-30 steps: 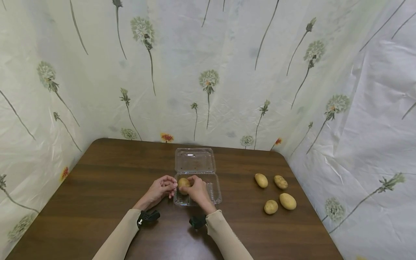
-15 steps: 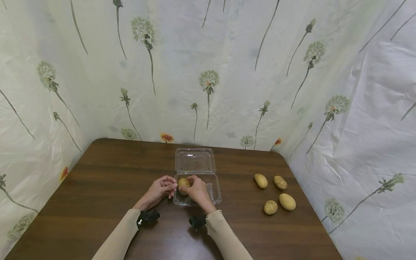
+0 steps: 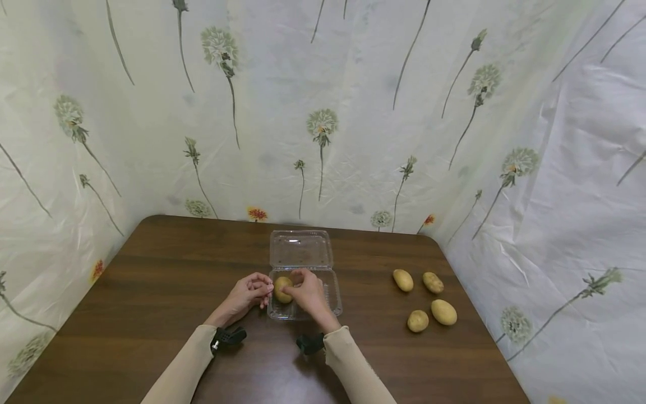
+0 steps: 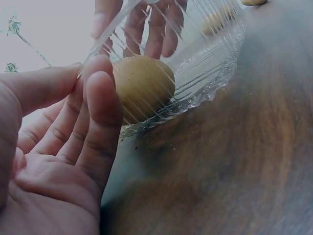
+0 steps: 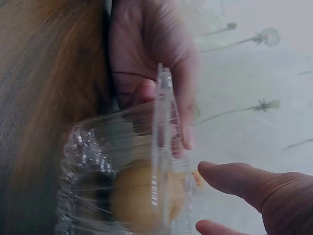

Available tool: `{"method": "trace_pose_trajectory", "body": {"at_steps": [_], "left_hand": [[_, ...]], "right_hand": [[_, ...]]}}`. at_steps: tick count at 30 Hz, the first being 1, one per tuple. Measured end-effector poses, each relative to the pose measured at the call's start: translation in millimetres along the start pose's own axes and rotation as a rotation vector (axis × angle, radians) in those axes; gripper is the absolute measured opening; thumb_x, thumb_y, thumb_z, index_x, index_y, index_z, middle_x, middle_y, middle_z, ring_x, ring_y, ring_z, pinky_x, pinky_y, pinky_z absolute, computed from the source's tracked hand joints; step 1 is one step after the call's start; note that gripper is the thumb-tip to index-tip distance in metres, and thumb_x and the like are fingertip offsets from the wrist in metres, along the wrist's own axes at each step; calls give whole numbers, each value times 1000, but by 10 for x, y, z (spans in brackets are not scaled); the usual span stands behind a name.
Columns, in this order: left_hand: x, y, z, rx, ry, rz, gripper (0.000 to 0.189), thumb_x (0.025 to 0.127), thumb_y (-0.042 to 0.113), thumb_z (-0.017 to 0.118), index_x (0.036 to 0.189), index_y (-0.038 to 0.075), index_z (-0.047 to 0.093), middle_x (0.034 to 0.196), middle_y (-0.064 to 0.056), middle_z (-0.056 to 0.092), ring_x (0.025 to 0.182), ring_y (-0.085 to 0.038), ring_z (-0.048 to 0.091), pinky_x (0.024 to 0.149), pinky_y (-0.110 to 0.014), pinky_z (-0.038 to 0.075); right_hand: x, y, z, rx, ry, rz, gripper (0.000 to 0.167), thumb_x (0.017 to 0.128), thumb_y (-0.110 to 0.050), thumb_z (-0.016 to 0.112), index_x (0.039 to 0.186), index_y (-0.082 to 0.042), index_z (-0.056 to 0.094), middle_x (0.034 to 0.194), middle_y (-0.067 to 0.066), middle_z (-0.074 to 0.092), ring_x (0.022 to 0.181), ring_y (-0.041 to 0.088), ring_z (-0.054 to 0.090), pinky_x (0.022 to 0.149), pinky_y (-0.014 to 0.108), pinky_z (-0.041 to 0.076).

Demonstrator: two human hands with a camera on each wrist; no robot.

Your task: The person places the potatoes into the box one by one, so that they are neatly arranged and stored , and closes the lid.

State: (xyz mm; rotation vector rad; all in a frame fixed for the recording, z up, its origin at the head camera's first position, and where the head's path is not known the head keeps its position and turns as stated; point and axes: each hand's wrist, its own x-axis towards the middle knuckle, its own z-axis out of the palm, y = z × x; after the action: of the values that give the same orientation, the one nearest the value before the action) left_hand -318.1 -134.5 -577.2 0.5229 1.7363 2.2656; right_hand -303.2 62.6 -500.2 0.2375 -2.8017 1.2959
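Observation:
A clear plastic clamshell container (image 3: 331, 289) stands on the table with its lid (image 3: 301, 251) raised toward the back. One potato (image 3: 282, 290) sits at the left end of its base; in the left wrist view the potato (image 4: 146, 88) shows through the ribbed side wall. My left hand (image 3: 247, 295) pinches the container's left rim between thumb and fingers. Over the base, just right of the potato, is my right hand (image 3: 309, 294). In the right wrist view this hand (image 5: 269, 196) has its thumb and a finger spread apart, off the potato.
Several loose potatoes lie on the right side of the brown table (image 3: 202, 247): a long one (image 3: 403, 280), a blotchy one (image 3: 433, 283), a large one (image 3: 443, 312) and a small round one (image 3: 418, 321). A flower-printed curtain (image 3: 262, 112) surrounds the table.
My right hand's fingers have come off the potato and the hand has shifted slightly right. The potato stays at the container's left end. The left hand keeps its hold on the rim.

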Motion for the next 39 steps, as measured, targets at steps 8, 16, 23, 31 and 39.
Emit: {"method": "trace_pose_trajectory", "body": {"at_steps": [8, 16, 23, 31, 39], "left_hand": [[-2, 5, -3, 12, 17, -7, 17, 96, 7, 59, 108, 0, 49, 79, -2, 63, 62, -10, 57, 56, -22, 49], [-7, 5, -6, 22, 11, 5, 19, 96, 7, 59, 109, -2, 48, 80, -2, 64, 63, -10, 57, 56, -21, 49], [-4, 4, 16, 31, 26, -18, 18, 96, 6, 58, 108, -3, 48, 79, -1, 63, 63, -10, 56, 55, -21, 49], [-6, 2, 29, 31, 38, -39, 20, 95, 8, 59, 108, -2, 48, 78, 0, 63, 63, -10, 56, 55, -21, 49], [-5, -4, 13, 41, 24, -18, 19, 96, 9, 59, 108, -1, 49, 78, 1, 63, 63, -10, 56, 55, -21, 49]], "right_hand": [[-62, -66, -137, 49, -22, 25, 49, 81, -29, 78, 122, -9, 61, 110, 15, 67, 93, 25, 66, 68, 34, 53], [-117, -92, -254, 95, 16, 9, 52, 82, -28, 78, 125, -9, 59, 112, 16, 67, 98, 29, 66, 76, 41, 55], [-144, -25, -334, 103, 69, 9, 53, 80, -28, 79, 126, -10, 59, 111, 17, 67, 97, 31, 68, 76, 40, 56], [-188, 113, -524, 99, 126, 10, 52, 81, -27, 78, 127, -12, 58, 112, 14, 67, 98, 28, 67, 76, 39, 56], [-232, 217, -715, 69, 166, -5, 51, 81, -26, 78, 125, -10, 59, 117, 18, 65, 107, 33, 63, 88, 45, 53]]}}
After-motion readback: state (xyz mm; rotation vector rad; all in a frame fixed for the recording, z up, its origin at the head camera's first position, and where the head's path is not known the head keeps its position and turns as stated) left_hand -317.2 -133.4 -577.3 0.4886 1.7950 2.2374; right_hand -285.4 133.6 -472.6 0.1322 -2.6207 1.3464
